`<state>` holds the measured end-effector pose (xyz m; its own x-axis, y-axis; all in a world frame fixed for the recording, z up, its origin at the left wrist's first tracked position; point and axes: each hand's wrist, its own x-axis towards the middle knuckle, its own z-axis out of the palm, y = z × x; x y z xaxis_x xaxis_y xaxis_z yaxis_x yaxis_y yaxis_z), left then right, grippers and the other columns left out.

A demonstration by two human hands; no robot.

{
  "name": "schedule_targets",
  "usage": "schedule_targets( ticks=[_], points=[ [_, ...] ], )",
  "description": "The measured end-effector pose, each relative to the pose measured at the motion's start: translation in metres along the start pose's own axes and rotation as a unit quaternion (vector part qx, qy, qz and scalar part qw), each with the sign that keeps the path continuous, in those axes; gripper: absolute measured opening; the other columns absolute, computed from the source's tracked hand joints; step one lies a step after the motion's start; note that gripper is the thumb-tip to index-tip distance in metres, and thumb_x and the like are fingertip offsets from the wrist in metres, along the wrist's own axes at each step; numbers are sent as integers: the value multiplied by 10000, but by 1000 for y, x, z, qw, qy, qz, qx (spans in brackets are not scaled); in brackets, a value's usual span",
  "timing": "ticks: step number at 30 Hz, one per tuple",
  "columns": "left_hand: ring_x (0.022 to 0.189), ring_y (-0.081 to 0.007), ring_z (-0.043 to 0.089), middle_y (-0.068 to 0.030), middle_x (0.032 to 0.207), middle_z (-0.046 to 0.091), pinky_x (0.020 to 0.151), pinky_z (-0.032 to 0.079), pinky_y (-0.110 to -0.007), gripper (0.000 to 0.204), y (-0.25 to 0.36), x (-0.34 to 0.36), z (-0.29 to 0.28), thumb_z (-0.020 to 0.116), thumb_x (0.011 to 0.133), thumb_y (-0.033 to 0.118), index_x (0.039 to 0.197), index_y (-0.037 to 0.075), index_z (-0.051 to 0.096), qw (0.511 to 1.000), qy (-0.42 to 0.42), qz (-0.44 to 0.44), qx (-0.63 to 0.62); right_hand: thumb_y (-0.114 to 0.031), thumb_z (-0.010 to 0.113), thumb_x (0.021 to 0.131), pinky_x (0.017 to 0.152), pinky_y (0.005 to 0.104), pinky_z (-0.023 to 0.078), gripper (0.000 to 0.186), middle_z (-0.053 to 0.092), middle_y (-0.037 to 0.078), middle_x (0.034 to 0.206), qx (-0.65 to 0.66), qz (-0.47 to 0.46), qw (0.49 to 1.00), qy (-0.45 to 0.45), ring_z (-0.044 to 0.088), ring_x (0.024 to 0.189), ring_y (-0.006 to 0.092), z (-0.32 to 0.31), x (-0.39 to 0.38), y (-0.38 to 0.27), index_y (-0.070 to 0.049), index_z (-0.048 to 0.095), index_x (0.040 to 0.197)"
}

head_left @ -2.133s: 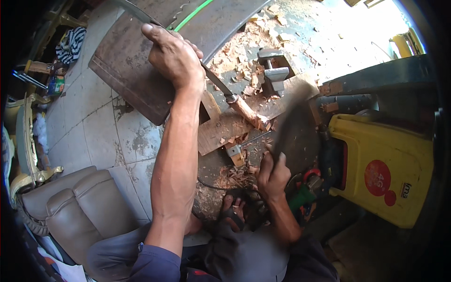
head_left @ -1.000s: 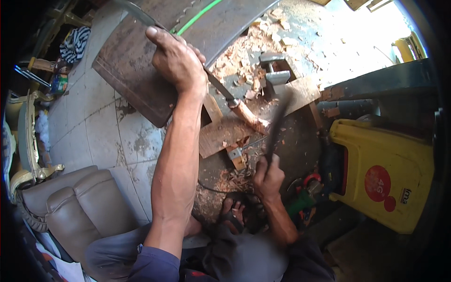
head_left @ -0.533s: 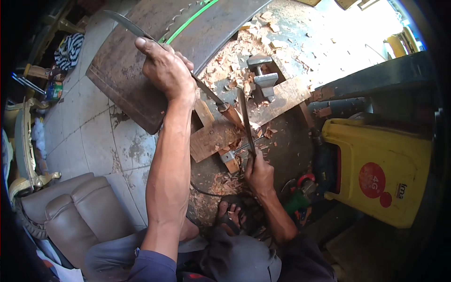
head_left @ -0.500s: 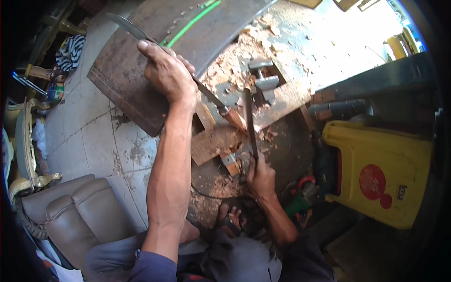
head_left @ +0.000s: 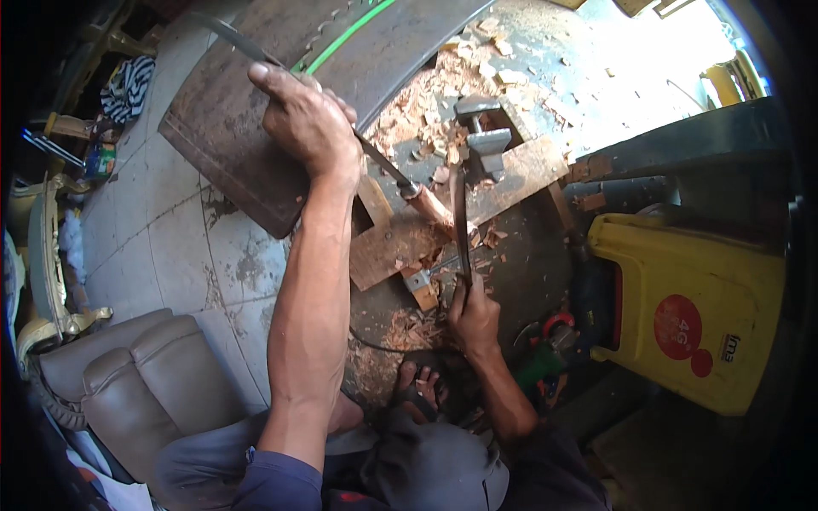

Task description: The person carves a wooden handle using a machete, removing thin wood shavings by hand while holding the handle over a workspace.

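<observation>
My left hand (head_left: 311, 128), reaching forward, is closed round a long knife (head_left: 234, 38) whose grey blade sticks out at the far left. Its narrow part runs down toward the right into a rough reddish wooden handle (head_left: 430, 209), which lies over a wooden plank (head_left: 388, 257). Closer to me, my right hand (head_left: 475, 317) grips a dark, slightly curved blade (head_left: 461, 223), held upright in the picture. That blade crosses in front of the handle near its lower end; whether they touch I cannot tell.
A metal block tool (head_left: 484, 136) stands beyond the plank among wood shavings (head_left: 426, 102). On the left is a large dark metal sheet (head_left: 234, 140) with a green strip (head_left: 349, 37). A yellow plastic chair (head_left: 694, 315) is at right, a brown cushioned seat (head_left: 162, 383) at left.
The dark blade in my right hand has shifted slightly and turned, showing more of its side. The wooden handle has moved a little to the right; my left hand keeps its hold.
</observation>
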<state>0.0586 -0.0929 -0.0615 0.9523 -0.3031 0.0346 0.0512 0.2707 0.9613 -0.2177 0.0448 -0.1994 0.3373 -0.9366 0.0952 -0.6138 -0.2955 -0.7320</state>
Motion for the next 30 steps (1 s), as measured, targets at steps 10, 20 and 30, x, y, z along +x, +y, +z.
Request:
schedule_targets(
  ticks=[10, 20, 30],
  points=[
    [367, -139, 440, -14, 518, 402, 352, 404, -288, 654, 1, -6, -6, 349, 1050, 630, 687, 92, 422, 1000, -1, 8, 13, -11, 587, 954, 529, 427, 540, 203, 713, 219, 801, -26, 41, 997, -58, 705, 604, 363, -5, -4, -3, 68, 616, 1138],
    [363, -142, 439, -11, 477, 378, 351, 388, -300, 697, 1, -1, 0, 336, 1048, 644, 626, 94, 403, 999, 18, -7, 29, -69, 589, 979, 503, 446, 507, 182, 662, 215, 702, 92, 19, 995, 33, 688, 585, 373, -6, 2, -12, 5, 625, 1141],
    [348, -151, 429, -8, 455, 366, 358, 398, -320, 715, 2, -3, 0, 325, 1049, 648, 595, 99, 383, 999, 25, -14, 35, -64, 592, 980, 534, 465, 536, 224, 674, 216, 717, 27, 4, 999, 40, 700, 662, 407, 2, -12, 4, -5, 599, 1196]
  ],
)
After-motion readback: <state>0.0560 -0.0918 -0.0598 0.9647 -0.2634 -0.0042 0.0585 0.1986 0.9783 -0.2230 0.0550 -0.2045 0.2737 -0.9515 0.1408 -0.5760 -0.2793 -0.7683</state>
